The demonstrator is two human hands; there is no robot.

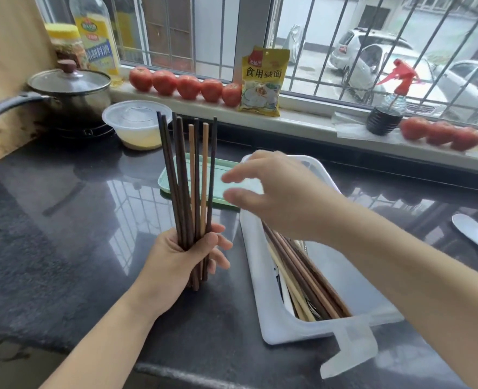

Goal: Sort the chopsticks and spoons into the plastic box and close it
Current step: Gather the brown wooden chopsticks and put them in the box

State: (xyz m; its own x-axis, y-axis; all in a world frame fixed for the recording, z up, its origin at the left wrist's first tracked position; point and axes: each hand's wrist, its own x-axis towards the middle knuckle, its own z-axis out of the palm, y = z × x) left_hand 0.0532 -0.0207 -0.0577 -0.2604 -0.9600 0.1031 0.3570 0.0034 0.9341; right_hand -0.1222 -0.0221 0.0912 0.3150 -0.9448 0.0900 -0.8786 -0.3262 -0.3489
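Black stone counter [63, 209]: glossy, reflects the window bars; carries everything below.
Sill [302, 119]: pale ledge behind the counter, with two rows of tomatoes, a yellow packet [263, 80] and a red-capped spray bottle [389, 108].
Pot [69, 91]: dark, glass lid on, far left; long handle points left.
Box [260, 290]: white plastic, long, open, lying on the counter right of centre; its clear latch tab [350, 346] hangs over the near end.
Box contents: loose chopsticks [302, 273], dark and pale wood mixed, lying lengthwise along the left half; metal cutlery shows beneath them, type unclear.
Tray [190, 178]: pale green, flat, behind the held bundle and touching the box's far-left corner.
Tub [136, 124]: clear, round, yellowish contents, near the pot.
Right hand [282, 192]: over the far end of the box, fingers spread and loose, gripping nothing; blurred.
Left hand [187, 256]: left of the box, fist wrapped round the lower end of a bundle.
Bundle [188, 175]: about eight chopsticks, upright, fanned slightly at the tips; six dark, two pale; lower ends at or just above the counter, contact unclear.
Spoon [473, 234]: white, flat on the counter at the far right edge, well apart from the box.
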